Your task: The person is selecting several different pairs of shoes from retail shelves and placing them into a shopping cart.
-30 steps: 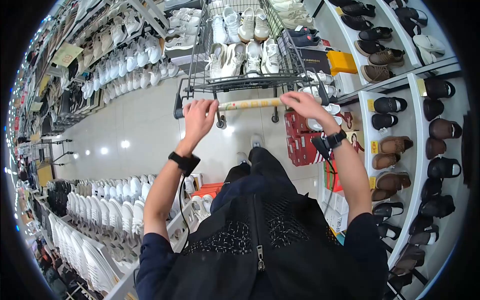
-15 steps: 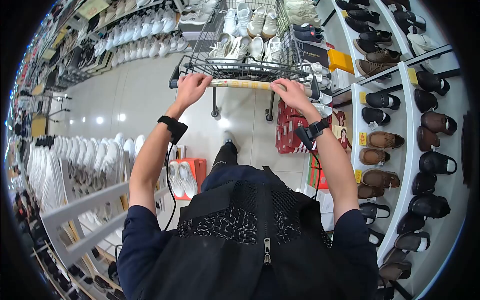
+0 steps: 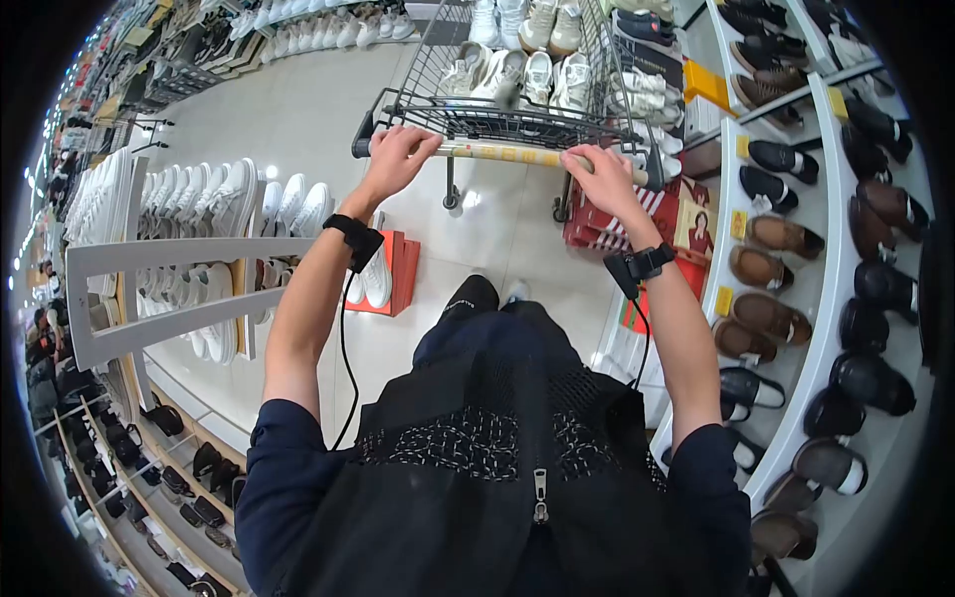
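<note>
A wire shopping cart [image 3: 428,85] stands in front of me, several white and beige shoes [image 3: 537,75] lined up in its basket. My left hand [image 3: 401,159] is wrapped round the left part of its handle bar [image 3: 502,153], with dark end caps and yellow printing along the middle. Toward the right end, my right hand [image 3: 605,181] grips the same bar, thumb along it. Each wrist carries a black strap with a small device and a cable.
Shelves of black and brown shoes [image 3: 781,239] run along my right. Red boxes [image 3: 592,227] sit by the cart's right side. At left are a white rack frame [image 3: 179,257], white sneakers [image 3: 298,207] and an orange shoebox [image 3: 400,274] on the tiled floor.
The orange shoebox, rack and red boxes have shifted up the view, as I and the cart move backward. Both hands stay on the bar. Two feet now show below me.
</note>
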`<state>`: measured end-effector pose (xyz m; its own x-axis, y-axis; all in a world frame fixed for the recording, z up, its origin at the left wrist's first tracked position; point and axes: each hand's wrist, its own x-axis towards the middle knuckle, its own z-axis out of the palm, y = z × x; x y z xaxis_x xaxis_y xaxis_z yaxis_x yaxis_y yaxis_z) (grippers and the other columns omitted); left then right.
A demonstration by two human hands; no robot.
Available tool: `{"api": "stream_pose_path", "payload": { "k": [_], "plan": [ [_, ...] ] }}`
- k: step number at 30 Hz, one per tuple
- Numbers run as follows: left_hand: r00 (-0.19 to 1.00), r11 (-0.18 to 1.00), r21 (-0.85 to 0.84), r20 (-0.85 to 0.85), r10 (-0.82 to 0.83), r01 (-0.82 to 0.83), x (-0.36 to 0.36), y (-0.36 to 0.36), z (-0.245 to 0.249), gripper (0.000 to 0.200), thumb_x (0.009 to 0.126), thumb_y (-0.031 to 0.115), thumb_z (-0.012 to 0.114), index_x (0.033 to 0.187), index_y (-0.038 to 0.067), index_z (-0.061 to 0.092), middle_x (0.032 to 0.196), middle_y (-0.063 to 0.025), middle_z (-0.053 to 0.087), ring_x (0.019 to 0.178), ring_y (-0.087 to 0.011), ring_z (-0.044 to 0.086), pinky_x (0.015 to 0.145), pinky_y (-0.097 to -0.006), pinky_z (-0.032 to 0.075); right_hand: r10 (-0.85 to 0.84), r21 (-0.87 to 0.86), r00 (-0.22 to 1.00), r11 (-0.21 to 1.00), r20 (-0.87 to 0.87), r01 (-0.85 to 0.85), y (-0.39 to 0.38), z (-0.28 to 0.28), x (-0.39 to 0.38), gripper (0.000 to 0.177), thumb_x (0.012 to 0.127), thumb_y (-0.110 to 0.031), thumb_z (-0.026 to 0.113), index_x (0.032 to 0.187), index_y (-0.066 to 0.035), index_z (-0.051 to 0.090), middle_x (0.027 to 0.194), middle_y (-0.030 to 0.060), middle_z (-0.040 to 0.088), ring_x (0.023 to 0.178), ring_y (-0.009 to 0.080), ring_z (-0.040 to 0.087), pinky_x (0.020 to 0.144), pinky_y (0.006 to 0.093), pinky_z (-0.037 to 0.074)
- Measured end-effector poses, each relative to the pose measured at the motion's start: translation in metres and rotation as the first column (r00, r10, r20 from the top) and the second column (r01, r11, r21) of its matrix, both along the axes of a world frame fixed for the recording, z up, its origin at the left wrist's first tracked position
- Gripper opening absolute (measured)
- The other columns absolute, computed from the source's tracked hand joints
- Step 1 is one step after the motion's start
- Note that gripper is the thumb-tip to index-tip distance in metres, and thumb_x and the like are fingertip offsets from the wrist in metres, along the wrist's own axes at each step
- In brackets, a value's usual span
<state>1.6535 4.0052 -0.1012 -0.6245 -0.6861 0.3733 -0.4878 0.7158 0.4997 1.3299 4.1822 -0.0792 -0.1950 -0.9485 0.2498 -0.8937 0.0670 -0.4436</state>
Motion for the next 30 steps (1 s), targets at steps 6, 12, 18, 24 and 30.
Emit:
{"api": "stream_pose_path", "payload": {
  "k": [6, 12, 18, 24, 30],
  "plan": [
    [0.999, 0.999, -0.028, -0.007, -0.035, 0.035, 0.035, 0.047, -0.009, 0.032, 0.1, 0.04, 0.056, 0.104, 0.014, 0.073, 0.088, 0.0022, 0.064, 0.09, -0.0165, 0.054, 0.093, -0.0388, 0.029, -0.004, 0.003, 1.0, 1.0, 0.0, 0.004, 0.046, -0.008, 0.035, 0.04, 0.095, -0.051, 0.057, 0.108, -0.017, 0.073, 0.099, 0.0046, 0.069, 0.103, 0.0242, 0.058, 0.101, 0.0422, 0.031],
    [0.989, 0.989, -0.032, -0.006, -0.147, 0.147, 0.075, 0.09, -0.012, 0.029, 0.102, 0.034, 0.053, 0.115, 0.017, 0.072, 0.09, 0.0028, 0.063, 0.092, -0.016, 0.052, 0.092, -0.0384, 0.028, -0.067, -0.007, 0.998, 0.998, 0.019, 0.067, 0.09, -0.021, 0.074, 0.054, 0.087, -0.065, 0.061, 0.106, -0.016, 0.074, 0.097, 0.0095, 0.067, 0.104, 0.0245, 0.056, 0.102, 0.0403, 0.029],
    [0.979, 0.972, -0.122, -0.014, -0.203, 0.199, 0.111, 0.13, -0.023, 0.028, 0.103, 0.033, 0.052, 0.119, 0.02, 0.07, 0.093, 0.002, 0.063, 0.095, -0.0167, 0.052, 0.093, -0.0379, 0.027, -0.189, 0.05, 0.98, 0.981, 0.054, 0.187, 0.135, -0.023, 0.124, 0.06, 0.083, -0.07, 0.062, 0.102, -0.015, 0.076, 0.093, 0.0077, 0.066, 0.101, 0.0236, 0.056, 0.103, 0.0383, 0.03],
    [0.972, 0.965, -0.115, 0.021, -0.235, 0.236, 0.148, 0.174, -0.029, 0.029, 0.102, 0.031, 0.053, 0.121, 0.017, 0.069, 0.096, -0.0001, 0.063, 0.098, -0.0192, 0.053, 0.094, -0.0384, 0.028, -0.169, -0.027, 0.981, 0.985, 0.09, 0.172, 0.191, -0.041, 0.162, 0.05, 0.083, -0.06, 0.069, 0.1, -0.014, 0.075, 0.091, 0.0055, 0.066, 0.099, 0.0217, 0.057, 0.103, 0.0379, 0.03],
    [0.968, 0.956, -0.164, -0.021, -0.251, 0.245, 0.175, 0.221, -0.046, 0.028, 0.101, 0.03, 0.055, 0.119, 0.016, 0.07, 0.094, 0.0002, 0.063, 0.097, -0.0192, 0.054, 0.095, -0.0381, 0.029, -0.173, -0.09, 0.982, 0.98, 0.082, 0.18, 0.244, -0.056, 0.194, 0.043, 0.084, -0.055, 0.071, 0.101, -0.015, 0.075, 0.093, 0.0032, 0.068, 0.099, 0.0201, 0.058, 0.103, 0.0382, 0.029]
  ]
}}
